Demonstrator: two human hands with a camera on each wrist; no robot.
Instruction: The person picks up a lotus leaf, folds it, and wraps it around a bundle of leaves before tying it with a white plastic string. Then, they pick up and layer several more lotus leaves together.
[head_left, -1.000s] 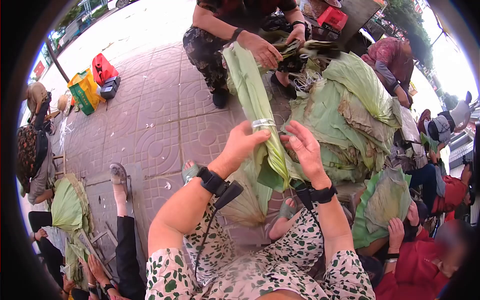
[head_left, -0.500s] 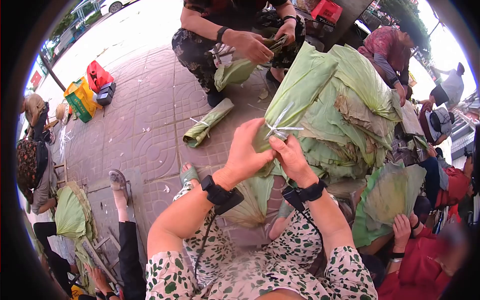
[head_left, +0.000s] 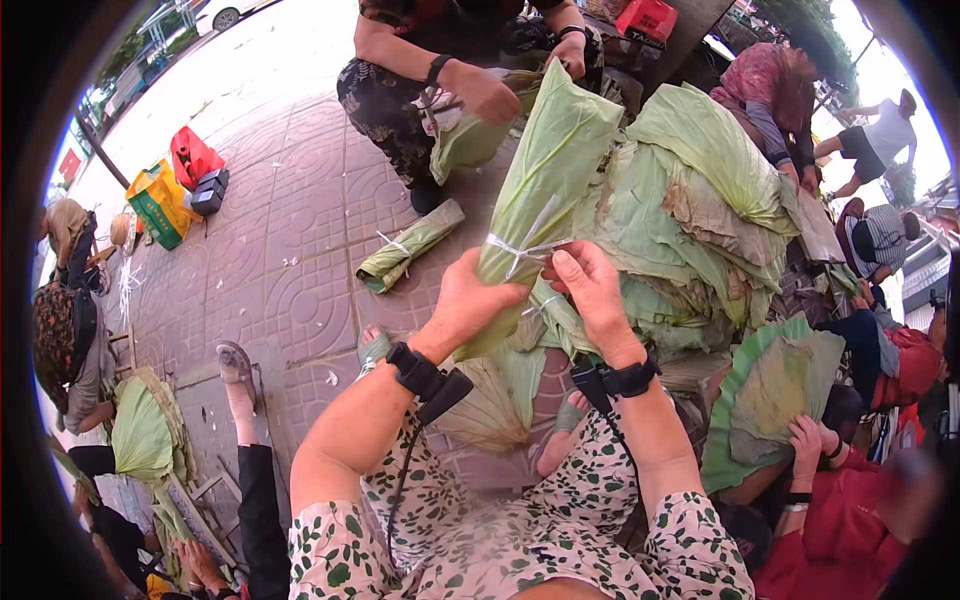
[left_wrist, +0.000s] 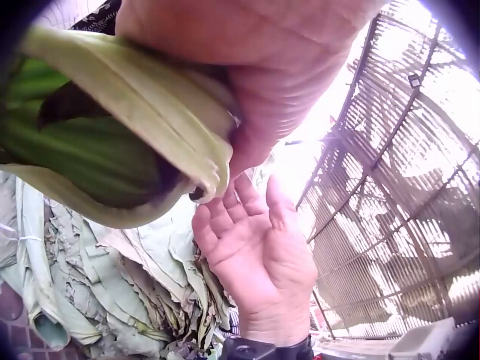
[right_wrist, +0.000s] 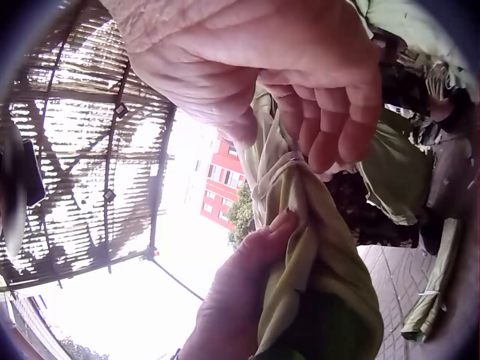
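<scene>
A rolled green leaf bundle (head_left: pixel 555 150) stands tilted in front of the wearer, a white tie (head_left: pixel 515 252) knotted round its lower part. The left hand (head_left: pixel 472 303) grips it just below the tie, its thumb across the front. At the tie's right side, the right hand (head_left: pixel 592 295) pinches a loose end between thumb and finger. The left wrist view looks into the bundle's open lower end (left_wrist: pixel 112 150), with the right hand (left_wrist: pixel 262 262) beyond. In the right wrist view, the right hand's (right_wrist: pixel 262 67) curled fingers are at the knot (right_wrist: pixel 277 171), above the left thumb.
A large leaf pile (head_left: pixel 670 230) is at the right. One tied bundle (head_left: pixel 410 245) lies on the pavement; another (head_left: pixel 560 318) is below the hands. A person in patterned trousers (head_left: pixel 375 120) handles leaves opposite. Bags (head_left: pixel 165 200) stand far left; other people are at both sides.
The left hand has shifted down below the tie and grips the bundle. The right hand has drawn slightly right with the tie's end. A tied bundle unseen in the oldest frame lies on the pavement.
</scene>
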